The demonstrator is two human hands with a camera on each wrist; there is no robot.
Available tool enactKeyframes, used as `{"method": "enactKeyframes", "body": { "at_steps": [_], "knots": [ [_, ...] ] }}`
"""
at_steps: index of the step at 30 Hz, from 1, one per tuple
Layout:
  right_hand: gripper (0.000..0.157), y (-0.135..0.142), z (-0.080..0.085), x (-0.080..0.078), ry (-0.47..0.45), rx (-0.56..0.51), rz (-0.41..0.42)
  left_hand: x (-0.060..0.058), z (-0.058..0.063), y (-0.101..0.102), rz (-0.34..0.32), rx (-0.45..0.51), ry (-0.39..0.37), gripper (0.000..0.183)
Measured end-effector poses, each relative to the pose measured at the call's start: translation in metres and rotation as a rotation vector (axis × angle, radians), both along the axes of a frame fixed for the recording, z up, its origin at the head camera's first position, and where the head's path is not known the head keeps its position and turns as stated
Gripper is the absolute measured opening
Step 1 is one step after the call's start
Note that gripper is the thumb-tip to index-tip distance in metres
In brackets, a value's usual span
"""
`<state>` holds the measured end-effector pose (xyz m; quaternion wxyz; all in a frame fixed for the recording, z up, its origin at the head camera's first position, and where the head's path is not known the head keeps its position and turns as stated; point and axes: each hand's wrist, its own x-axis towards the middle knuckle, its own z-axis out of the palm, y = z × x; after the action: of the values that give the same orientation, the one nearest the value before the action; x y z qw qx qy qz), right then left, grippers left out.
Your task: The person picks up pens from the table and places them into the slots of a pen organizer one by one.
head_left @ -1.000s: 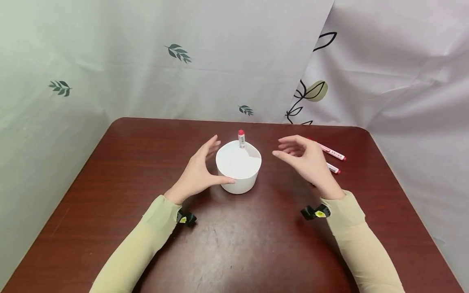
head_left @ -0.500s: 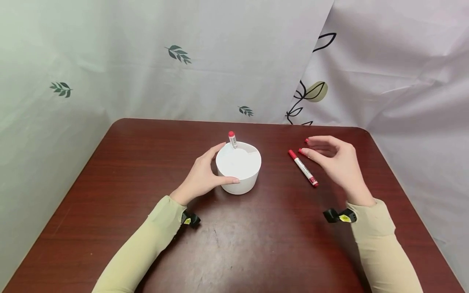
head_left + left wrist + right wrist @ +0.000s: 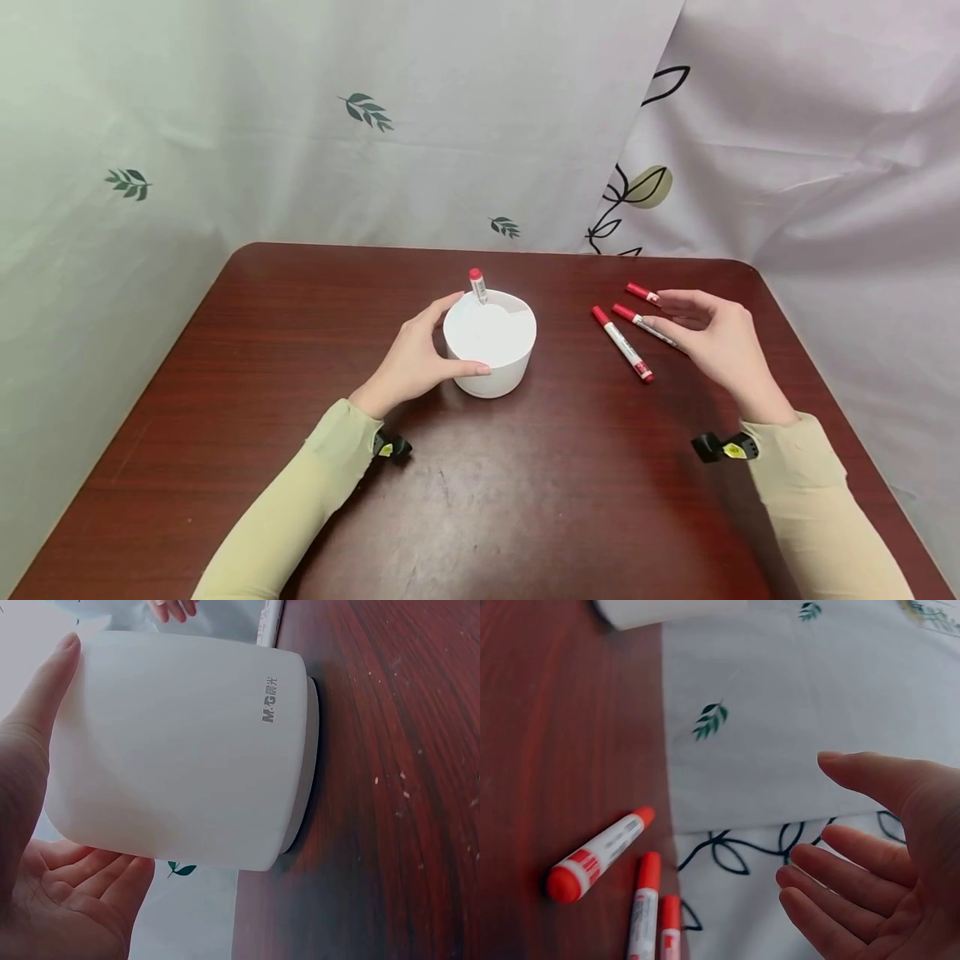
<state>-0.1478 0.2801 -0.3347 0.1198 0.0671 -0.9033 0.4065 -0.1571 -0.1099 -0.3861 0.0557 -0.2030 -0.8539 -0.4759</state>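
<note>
A white pen holder (image 3: 490, 379) stands on the table, marked with grey lettering in the left wrist view. My left hand (image 3: 408, 367) holds it from the left, thumb across the near side and fingers around the far side. One red-capped marker (image 3: 477, 286) leans inside it, sticking up past the rim. To the right lie three more markers: a near one (image 3: 622, 344), a middle one (image 3: 647, 326) and a far one (image 3: 642, 293). Over the right ends of the latter two hovers my right hand (image 3: 712, 337), thumb and fingers apart with nothing between them.
The dark red-brown wooden table (image 3: 480, 500) has rounded far corners. Pale fabric (image 3: 420, 167) with leaf prints hangs behind it and along both sides. A black strap device (image 3: 393, 447) sits on my left wrist, another (image 3: 725, 448) on my right.
My right hand has moved right, away from the pen holder, uncovering the markers. The left hand has closed around the holder, and the marker inside now leans further left.
</note>
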Motion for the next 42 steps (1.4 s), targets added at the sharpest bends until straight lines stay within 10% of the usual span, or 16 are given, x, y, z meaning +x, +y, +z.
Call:
{"method": "enactKeyframes", "body": {
  "at_steps": [20, 42],
  "knots": [
    [0.044, 0.012, -0.058, -0.009, -0.137, 0.085, 0.072, -0.001, -0.001, -0.001, -0.01, 0.002, -0.014, 0.104],
    [0.029, 0.008, -0.073, -0.009, -0.12, 0.179, 0.038, -0.002, 0.001, -0.001, -0.023, 0.006, -0.012, 0.104]
  ]
}}
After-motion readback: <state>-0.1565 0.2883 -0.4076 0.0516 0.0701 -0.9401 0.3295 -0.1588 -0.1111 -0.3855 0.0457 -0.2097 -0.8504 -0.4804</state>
